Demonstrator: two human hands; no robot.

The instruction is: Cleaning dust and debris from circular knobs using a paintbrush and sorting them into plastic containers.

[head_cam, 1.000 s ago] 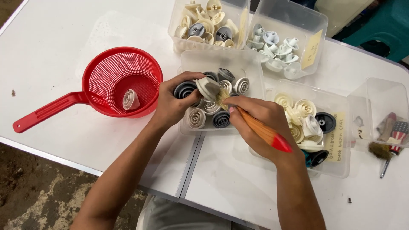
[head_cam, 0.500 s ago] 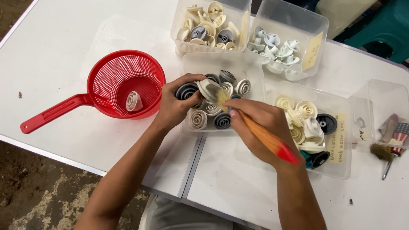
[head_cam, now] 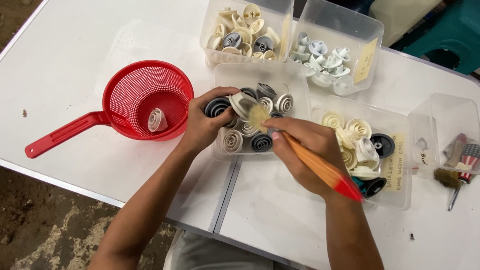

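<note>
Left hand (head_cam: 202, 125) fingers clamped on cream round plastic knob (head_cam: 242, 104), held over clear plastic bin (head_cam: 260, 75). Right hand (head_cam: 305, 150) fingers closed round orange-handled brush (head_cam: 320, 167), bristles on knob. Risk: hard stroke knocks knob loose into bin.

Bright, even light; soft shadows; sharp.

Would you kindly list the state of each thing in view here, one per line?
Left hand: closed around a cream knob.
Right hand: closed on the orange brush, bristles on the knob.
Red strainer: upright, one white knob inside.
Middle tub: open, knobs inside.
Far right tub: open, tools inside.
</note>
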